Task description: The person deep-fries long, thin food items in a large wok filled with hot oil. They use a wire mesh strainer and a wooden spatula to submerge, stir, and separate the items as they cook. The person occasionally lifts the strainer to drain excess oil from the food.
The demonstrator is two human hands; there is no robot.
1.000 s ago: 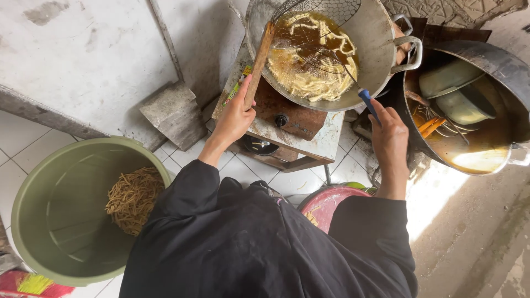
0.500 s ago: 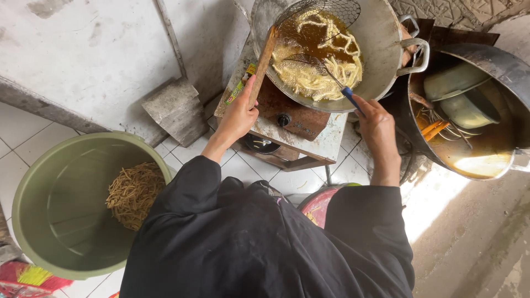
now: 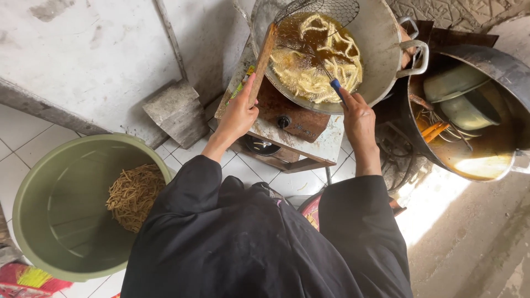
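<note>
My left hand [image 3: 238, 113] is clamped on the wooden skimmer handle [image 3: 261, 62], my right hand [image 3: 359, 115] pinching a blue-handled utensil [image 3: 335, 87]. The strips sit in hot oil in the wok [image 3: 381, 49]; a hard stir could splash my wrists.

Floor [image 3: 22, 143] = white square tiles w/ dark grout at left; at right it turns to bare grey concrete [image 3: 475, 248], w/ a bright sunlit patch [image 3: 428, 201] just beside the big pot. Wall [image 3: 83, 49] at top left is whitewashed, stained & scuffed, w/ a step running diagonally along its base. A grey concrete block [image 3: 176, 113] leans against it. Top right: rough stone surface [image 3: 458, 14], patterned. Light is daylight, strongest from the right; left side evenly lit.
</note>
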